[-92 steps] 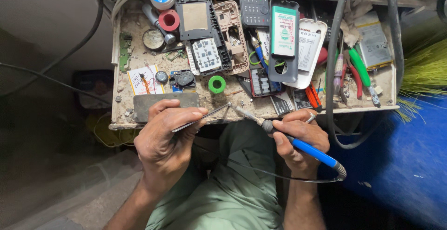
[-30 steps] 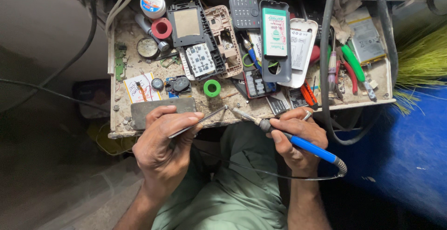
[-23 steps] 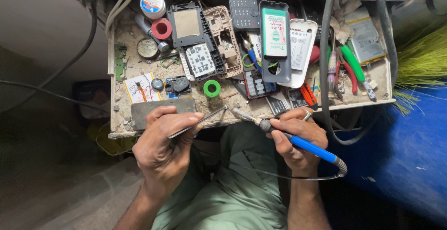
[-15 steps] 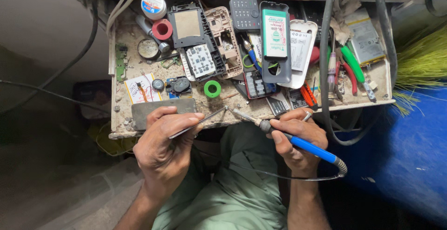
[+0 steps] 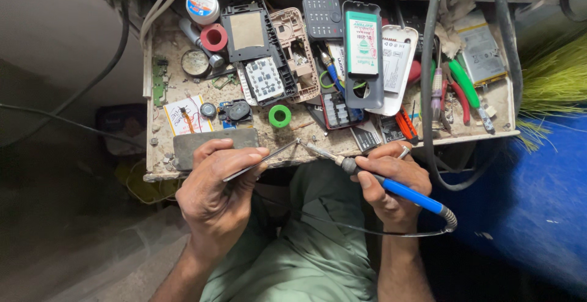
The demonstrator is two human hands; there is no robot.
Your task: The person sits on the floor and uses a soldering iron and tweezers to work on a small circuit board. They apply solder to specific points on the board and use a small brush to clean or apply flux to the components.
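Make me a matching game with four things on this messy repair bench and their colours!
Things:
1. soldering iron handle
2. small tape ring
3. tape roll
4. tweezers

Colours:
A. red
B. silver
C. blue
D. green

Pairs: 1-C, 2-D, 3-A, 4-B. The right hand holds the soldering iron; the left hand holds the tweezers.
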